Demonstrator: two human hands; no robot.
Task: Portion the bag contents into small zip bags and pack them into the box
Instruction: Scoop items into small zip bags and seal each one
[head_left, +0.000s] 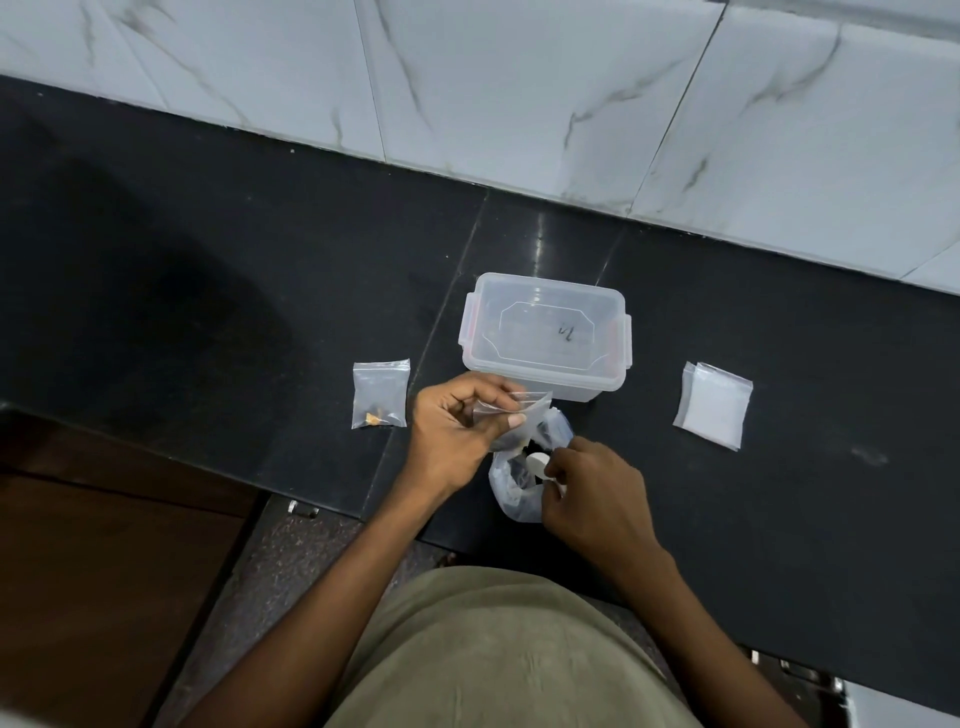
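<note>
right hand (587, 493) pinching white spoon (537, 461) in big bag (514, 488).
left hand (457, 431) pinches zip bag (511, 410) mouth just above-left (nearer my spoon than box (545, 338)).

black counter (208, 270) | clear box (545, 338) | filled zip bag (380, 393) | empty zip bags (712, 405) | open bag (511, 486)

Left hand (457, 431) raised just off the surface, fingers curled, thumb (506, 423) pressed flat toward 3 o'clock, pinching something clear between thumb and fingertips. Left forearm running down toward 7 o'clock, bare. Right hand (592, 488) lower and at 4 o'clock from the left, knuckles up, fingers curled inward toward 9 o'clock, gripping a small white object. Right forearm bare, stretching away toward 5 o'clock.
</note>
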